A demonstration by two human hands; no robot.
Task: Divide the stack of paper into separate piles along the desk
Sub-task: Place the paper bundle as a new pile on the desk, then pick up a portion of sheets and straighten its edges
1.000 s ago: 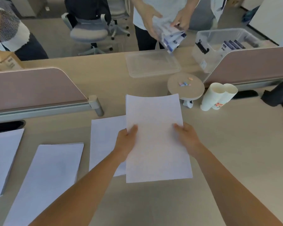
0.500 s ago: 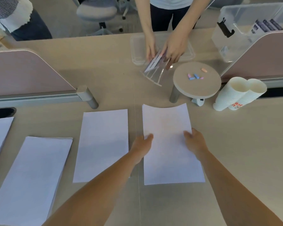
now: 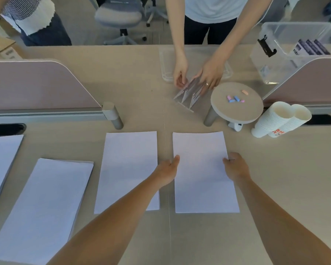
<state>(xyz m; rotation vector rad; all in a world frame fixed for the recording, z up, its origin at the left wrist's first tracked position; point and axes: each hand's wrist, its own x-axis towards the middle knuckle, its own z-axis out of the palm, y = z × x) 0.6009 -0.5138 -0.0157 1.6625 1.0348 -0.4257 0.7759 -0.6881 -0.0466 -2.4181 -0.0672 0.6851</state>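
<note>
White paper lies in several piles along the beige desk (image 3: 285, 188). The rightmost pile (image 3: 203, 180) lies flat, and I hold it at both side edges. My left hand (image 3: 167, 169) pinches its left edge with the thumb on top. At the right edge my right hand (image 3: 236, 166) grips the same way. To the left sits a thin pile (image 3: 128, 167), partly under my left forearm. Further left are a thicker stack (image 3: 44, 205) and another pile (image 3: 4, 161) cut off by the frame edge.
A round stand (image 3: 237, 106) with small coloured pieces and two stacks of paper cups (image 3: 279, 119) sit behind the rightmost pile. Another person's hands (image 3: 208, 73) handle clear plastic holders (image 3: 189, 96). Pink divider panels (image 3: 36, 87) and a clear bin (image 3: 294, 50) line the back.
The sheets I carried have come down flat onto the desk to the right of the thin pile. Both my hands moved outward to the sheets' side edges.
</note>
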